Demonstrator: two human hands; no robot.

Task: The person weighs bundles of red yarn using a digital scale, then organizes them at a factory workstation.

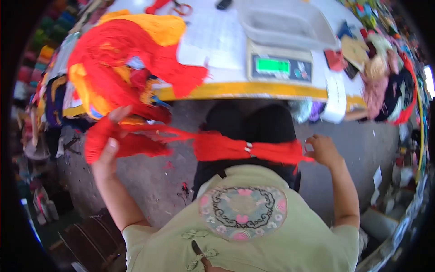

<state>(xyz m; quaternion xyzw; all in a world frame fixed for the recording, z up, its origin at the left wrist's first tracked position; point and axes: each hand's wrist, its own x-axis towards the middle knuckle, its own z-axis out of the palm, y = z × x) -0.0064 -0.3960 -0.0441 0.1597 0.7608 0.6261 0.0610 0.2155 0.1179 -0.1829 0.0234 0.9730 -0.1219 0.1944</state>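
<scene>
A bundle of red yarn (222, 147) stretches over my lap, bound near its middle by a narrow white tie (248, 148). My left hand (111, 136), at the left, is closed around a loose mass of red yarn (97, 138); thin strands run from there to the bundle. At the bundle's right end my right hand (322, 150) pinches the yarn tips between curled fingers. A large heap of red yarn (108, 50) lies on the table beyond my left hand, with orange yarn (161, 28) under and behind it.
On the white table (210, 56) with a yellow edge stands a digital scale (283, 68) carrying a translucent plastic tub (285, 22). Red-handled scissors (182, 9) lie at the back. Mixed yarn (378, 68) piles up at right; a paper strip (334, 97) hangs over the edge.
</scene>
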